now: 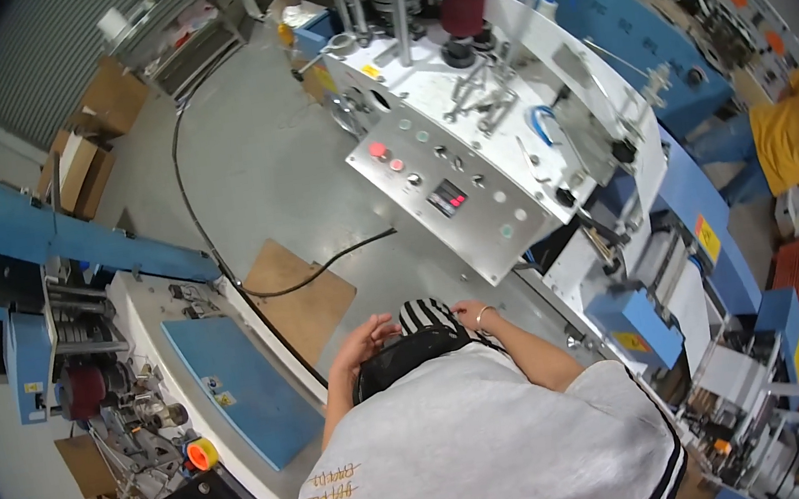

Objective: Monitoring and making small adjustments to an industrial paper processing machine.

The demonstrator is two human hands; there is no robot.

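At my waist, in front of the grey shirt (432, 417), sits a black waist pouch (412, 357). Just beyond it shows a rounded piece of black-and-white striped cloth (423, 315). My left hand (367, 341) is at the left of the pouch, its fingers loosely bent and apart, the tips close to the stripes; I see nothing held in it. On the other side my right hand (474, 316), with a bracelet at the wrist, has its fingers curled together against the edge of the striped cloth. What those fingers hold, if anything, is hidden.
A machine with a steel control panel (453, 197) stands ahead on the right; another with a blue panel (247, 391) is on the left. A black cable (183, 177) crosses the floor near a cardboard sheet (293, 284). A person in yellow (798, 136) is at far right.
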